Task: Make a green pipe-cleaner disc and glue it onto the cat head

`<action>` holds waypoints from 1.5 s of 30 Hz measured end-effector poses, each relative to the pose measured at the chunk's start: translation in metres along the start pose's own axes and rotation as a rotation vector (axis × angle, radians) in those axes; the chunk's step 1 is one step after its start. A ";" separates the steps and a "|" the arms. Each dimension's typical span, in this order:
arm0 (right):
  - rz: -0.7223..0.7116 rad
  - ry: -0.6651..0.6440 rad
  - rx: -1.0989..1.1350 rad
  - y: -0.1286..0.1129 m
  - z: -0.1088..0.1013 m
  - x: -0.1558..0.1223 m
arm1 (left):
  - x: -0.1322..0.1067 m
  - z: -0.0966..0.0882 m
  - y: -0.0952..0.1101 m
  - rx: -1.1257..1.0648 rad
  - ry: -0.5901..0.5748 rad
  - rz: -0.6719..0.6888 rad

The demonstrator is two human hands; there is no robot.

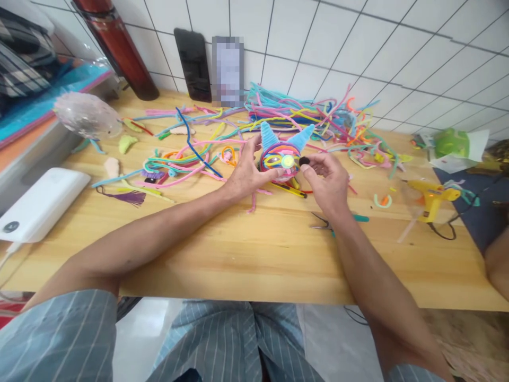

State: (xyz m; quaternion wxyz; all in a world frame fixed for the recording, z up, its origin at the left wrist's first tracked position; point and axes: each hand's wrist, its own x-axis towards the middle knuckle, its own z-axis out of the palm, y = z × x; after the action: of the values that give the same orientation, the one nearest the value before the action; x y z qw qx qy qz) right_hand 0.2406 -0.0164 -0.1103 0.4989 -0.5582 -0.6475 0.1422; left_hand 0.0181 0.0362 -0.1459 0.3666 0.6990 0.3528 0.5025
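Observation:
My left hand (246,172) curls around the left side of a small ball-shaped figure (280,155) wound from coloured pipe cleaners, with two blue pointed ears and a pale round disc on its front. It sits just above the wooden table (254,254). My right hand (326,178) is right of the figure, thumb and forefinger pinched on a small black pompom (304,161) held close to the figure's right side.
A heap of loose pipe cleaners (302,114) covers the back of the table. A yellow glue gun (431,197) lies right, pliers (330,223) near my right wrist. A white power bank (40,204) sits left; a red flask (119,48) and two phones lean on the tiled wall.

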 end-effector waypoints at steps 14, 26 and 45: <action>-0.046 -0.003 0.025 0.005 0.007 -0.002 | 0.001 0.002 0.011 -0.168 -0.101 -0.082; 0.000 -0.022 0.002 0.000 0.005 -0.004 | 0.001 0.001 0.010 -0.129 -0.112 -0.086; 0.000 0.015 0.022 -0.001 0.003 -0.005 | -0.003 0.000 0.010 -0.070 -0.076 -0.041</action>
State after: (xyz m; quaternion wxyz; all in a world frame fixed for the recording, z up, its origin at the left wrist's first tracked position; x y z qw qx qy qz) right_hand 0.2370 -0.0207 -0.1130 0.5100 -0.5538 -0.6420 0.1451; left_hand 0.0187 0.0289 -0.1386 0.4140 0.6970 0.3350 0.4801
